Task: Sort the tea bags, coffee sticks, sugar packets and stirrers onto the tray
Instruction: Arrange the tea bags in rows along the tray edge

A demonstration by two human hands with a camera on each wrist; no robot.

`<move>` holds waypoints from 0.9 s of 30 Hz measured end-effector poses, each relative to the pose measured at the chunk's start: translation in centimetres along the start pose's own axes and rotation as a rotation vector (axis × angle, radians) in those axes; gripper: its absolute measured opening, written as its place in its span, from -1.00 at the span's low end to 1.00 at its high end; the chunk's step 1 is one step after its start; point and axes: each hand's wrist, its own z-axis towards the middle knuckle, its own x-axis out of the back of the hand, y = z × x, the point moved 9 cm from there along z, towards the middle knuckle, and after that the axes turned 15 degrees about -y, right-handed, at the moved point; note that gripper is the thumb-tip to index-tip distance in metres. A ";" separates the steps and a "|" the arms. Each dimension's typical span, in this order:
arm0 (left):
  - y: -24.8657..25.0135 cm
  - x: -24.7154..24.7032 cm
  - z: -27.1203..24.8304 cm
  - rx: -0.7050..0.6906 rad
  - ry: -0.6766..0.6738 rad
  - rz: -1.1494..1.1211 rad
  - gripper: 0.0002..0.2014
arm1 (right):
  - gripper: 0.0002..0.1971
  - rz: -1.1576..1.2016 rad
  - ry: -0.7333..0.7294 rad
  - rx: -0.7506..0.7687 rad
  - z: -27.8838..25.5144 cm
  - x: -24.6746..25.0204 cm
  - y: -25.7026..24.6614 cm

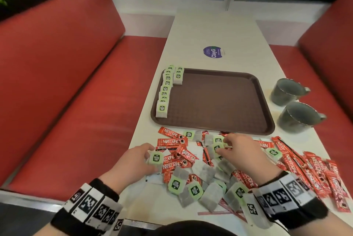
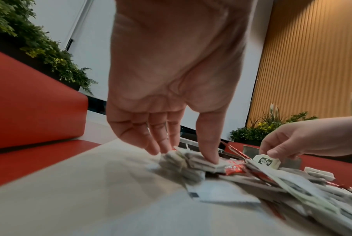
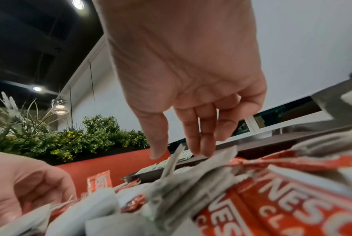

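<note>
Right now your left hand (image 1: pixel 133 161) pinches a green-tagged tea bag (image 1: pixel 156 158) between thumb and fingers at the pile's 9 o'clock edge. Your right hand (image 1: pixel 238 149) pinches another tea bag (image 1: pixel 216 148), fingers curled round it, at the pile's 12 o'clock. The loose pile of tea bags and red Nescafé sticks (image 1: pixel 305 167) covers the near end of the white table (image 1: pixel 215 31). At 12 o'clock lies the brown tray (image 1: pixel 219 102), a row of tea bags (image 1: pixel 165 90) along its 9 o'clock rim. Two grey cups (image 1: pixel 294 102) stand at the tray's 3 o'clock; red benches (image 1: pixel 66 83) flank the table.

I see tray (image 1: pixel 219 102): brown plastic, textured (matt) | coffee sticks (image 1: pixel 172 142): glossy foil | tea bags (image 1: pixel 205 172): grey porous paper | benches (image 1: pixel 76 83): smooth red vinyl
</note>
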 end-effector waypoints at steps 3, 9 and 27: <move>0.2 -0.1 0.1 -0.010 0.029 -0.027 -0.39 | -0.68 -0.063 -0.035 -0.019 0.4 -0.4 -0.9; 0.5 0.1 -0.2 -0.099 0.069 -0.219 -0.66 | -0.82 0.170 -0.077 0.007 0.3 -0.6 -0.6; -1.1 1.4 1.7 -0.241 -0.098 -1.193 -0.76 | -0.91 1.109 -0.034 0.123 -0.3 0.6 2.2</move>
